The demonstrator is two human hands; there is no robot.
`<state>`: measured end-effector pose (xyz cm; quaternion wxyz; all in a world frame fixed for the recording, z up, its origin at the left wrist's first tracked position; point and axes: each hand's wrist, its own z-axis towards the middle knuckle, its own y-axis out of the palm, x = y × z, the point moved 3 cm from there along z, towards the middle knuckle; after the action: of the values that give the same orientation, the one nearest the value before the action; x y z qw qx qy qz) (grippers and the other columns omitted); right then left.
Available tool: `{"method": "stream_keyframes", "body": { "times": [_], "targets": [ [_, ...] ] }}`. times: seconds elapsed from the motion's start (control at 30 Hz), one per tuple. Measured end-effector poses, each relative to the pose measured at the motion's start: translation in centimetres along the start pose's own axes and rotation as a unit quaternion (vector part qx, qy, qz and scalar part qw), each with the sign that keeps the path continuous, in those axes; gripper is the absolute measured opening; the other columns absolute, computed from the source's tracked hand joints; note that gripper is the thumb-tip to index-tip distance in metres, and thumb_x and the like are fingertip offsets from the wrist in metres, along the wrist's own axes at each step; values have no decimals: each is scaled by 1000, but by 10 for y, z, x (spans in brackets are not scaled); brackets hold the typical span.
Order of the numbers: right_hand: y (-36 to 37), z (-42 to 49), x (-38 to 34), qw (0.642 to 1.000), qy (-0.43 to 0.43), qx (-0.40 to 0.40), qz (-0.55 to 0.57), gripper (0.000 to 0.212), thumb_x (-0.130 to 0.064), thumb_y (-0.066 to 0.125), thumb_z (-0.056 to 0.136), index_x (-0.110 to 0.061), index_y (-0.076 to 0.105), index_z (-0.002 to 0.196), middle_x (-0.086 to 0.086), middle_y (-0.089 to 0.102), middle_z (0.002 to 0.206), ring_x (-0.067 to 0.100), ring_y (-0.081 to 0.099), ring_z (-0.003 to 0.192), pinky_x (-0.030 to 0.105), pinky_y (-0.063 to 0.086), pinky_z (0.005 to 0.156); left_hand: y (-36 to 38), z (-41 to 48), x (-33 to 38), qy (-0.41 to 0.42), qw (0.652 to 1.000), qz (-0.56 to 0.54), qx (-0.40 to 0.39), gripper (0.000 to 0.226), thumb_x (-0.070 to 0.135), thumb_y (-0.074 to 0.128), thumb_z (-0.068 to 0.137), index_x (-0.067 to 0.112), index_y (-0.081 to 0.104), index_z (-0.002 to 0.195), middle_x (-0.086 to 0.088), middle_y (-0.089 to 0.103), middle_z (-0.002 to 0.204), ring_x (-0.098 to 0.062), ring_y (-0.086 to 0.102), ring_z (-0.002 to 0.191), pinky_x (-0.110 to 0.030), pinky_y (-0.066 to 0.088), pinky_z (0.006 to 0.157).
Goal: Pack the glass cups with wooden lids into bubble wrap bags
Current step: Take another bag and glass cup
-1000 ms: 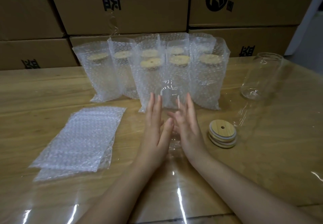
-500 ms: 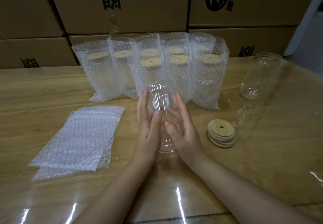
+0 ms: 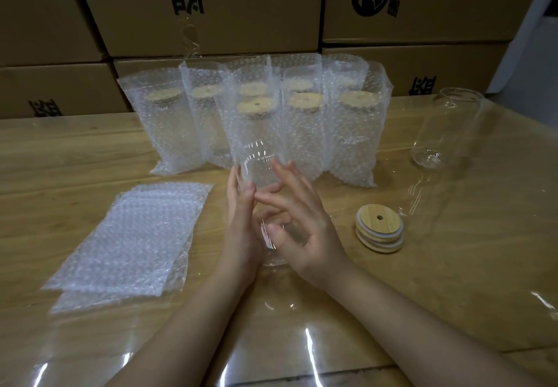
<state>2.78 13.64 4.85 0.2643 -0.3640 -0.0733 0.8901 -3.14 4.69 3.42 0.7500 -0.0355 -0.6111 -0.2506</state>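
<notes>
A glass cup (image 3: 262, 172) is held upright between both hands, left hand (image 3: 241, 220) flat, right hand (image 3: 305, 223) loosely curled; the wooden lids (image 3: 380, 227) are stacked right of the cup, nearer the right hand.

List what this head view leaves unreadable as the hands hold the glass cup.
- Glass cup: its lower part hides behind the left hand and right hand; clear walls blur its outline.
- Back-row bagged cups: bubble wrap and the front bags cover them.
- Cardboard boxes: print cut by the top edge.
- Lid stack: count unclear.
</notes>
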Motion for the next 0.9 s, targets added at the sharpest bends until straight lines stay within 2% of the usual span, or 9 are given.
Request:
{"method": "stream_keyframes", "body": {
  "times": [0.07, 0.1, 0.2, 0.37, 0.47, 0.6, 0.73, 0.83, 0.9],
  "targets": [
    [0, 2, 3, 998, 41, 7, 53, 51, -10, 53, 89, -8, 40, 138, 11, 25, 154, 7, 17, 145, 8, 30, 102, 1, 1, -1, 24, 1000, 15, -3, 66, 45, 49, 88, 33, 24, 148, 4, 67, 119, -23, 64, 112, -46, 54, 89],
    [-1, 3, 6, 995, 58, 14, 75, 53, -12, 51, 91, -10, 33, 141, 9, 22, 156, 9, 16, 146, 10, 29, 104, 1, 1, -3, 31, 999, 20, -5, 68, 44, 52, 88, 32, 23, 148, 5, 69, 113, -21, 66, 108, -47, 55, 87],
    [-6, 2, 12, 989, 82, 27, 117, 51, -25, 42, 94, -20, 27, 143, 0, 21, 157, 15, 16, 147, 36, 22, 117, 4, 0, -6, 39, 999, 30, -11, 72, 44, 59, 83, 42, 22, 144, 2, 69, 112, -19, 70, 99, -35, 58, 74],
    [-13, 2, 24, 952, 184, 51, 240, 52, -46, 42, 88, -35, 33, 138, -11, 40, 148, 7, 38, 137, 31, 32, 112, 13, -10, -6, 91, 993, 60, -38, 76, 59, 63, 79, 52, 17, 139, -2, 48, 137, -21, 58, 121, -35, 50, 95],
    [-10, 0, 30, 927, 245, 46, 279, 61, -61, 39, 80, -33, 38, 134, -6, 58, 132, 10, 57, 121, 22, 47, 91, 15, -17, -3, 155, 981, 106, -50, 64, 52, 56, 88, 60, 17, 138, 10, 42, 142, -9, 43, 134, -31, 41, 107],
    [0, -2, 28, 893, 298, 37, 335, 84, -81, 48, 70, -20, 52, 128, 1, 67, 121, 17, 63, 110, 24, 52, 82, 8, -17, 5, 244, 954, 176, -1, 67, 59, 51, 90, 56, 12, 144, 18, 36, 148, -19, 34, 141, -52, 32, 113],
    [5, -6, 36, 841, 396, 8, 368, 79, -79, 35, 75, -15, 62, 111, 2, 70, 113, 22, 63, 111, 41, 54, 88, 5, -13, 5, 279, 934, 222, 6, 74, 58, 49, 92, 36, 6, 149, -12, 33, 150, -27, 34, 140, -56, 32, 110],
    [2, -5, 39, 806, 462, -35, 368, 87, -83, 34, 65, -14, 59, 112, 10, 69, 109, 27, 67, 102, 39, 56, 75, 6, -10, 5, 264, 931, 251, -15, 80, 58, 52, 90, 32, 6, 150, -6, 29, 153, -26, 35, 139, -46, 34, 112],
    [-2, -4, 42, 798, 485, -51, 354, 80, -77, 29, 75, -13, 56, 115, 16, 70, 99, 30, 67, 92, 36, 56, 69, 7, -9, 6, 269, 929, 255, -24, 84, 58, 55, 88, 34, 4, 151, 1, 25, 154, -25, 35, 139, -33, 35, 111]
  ]
}}
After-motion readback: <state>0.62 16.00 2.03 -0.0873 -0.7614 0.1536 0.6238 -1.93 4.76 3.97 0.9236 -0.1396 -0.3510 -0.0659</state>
